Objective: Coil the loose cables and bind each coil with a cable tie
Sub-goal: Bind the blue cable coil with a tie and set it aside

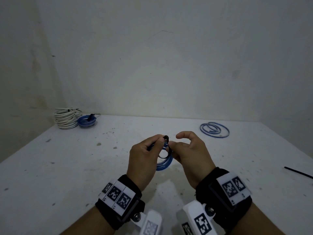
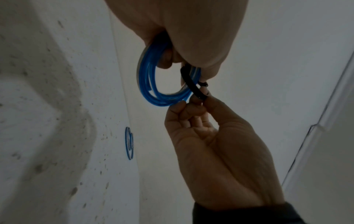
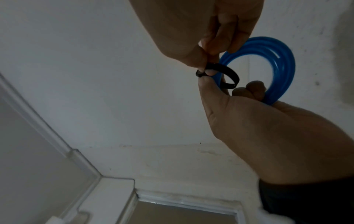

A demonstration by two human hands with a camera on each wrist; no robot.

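A small blue cable coil (image 1: 165,164) hangs above the white table (image 1: 76,167), between my two hands. My left hand (image 1: 159,143) grips it with curled fingers, and the thumb presses by the tie's head. A black cable tie (image 1: 163,156) makes a loose loop around the coil's strands. My right hand (image 1: 174,145) pinches the tie near its head, with the index finger raised. In the left wrist view the left hand (image 2: 191,60) holds the coil (image 2: 147,84), and the right hand (image 2: 195,103) pinches the tie (image 2: 189,84). The right wrist view shows the right hand (image 3: 206,63), the tie (image 3: 228,70), the coil (image 3: 277,63) and the left hand (image 3: 229,89).
At the back left corner stands a stack of white coils (image 1: 65,119) with a tied blue coil (image 1: 87,122) beside it. A loosely looped blue cable (image 1: 214,129) lies at the back right. A spare black tie (image 1: 298,173) lies near the right edge.
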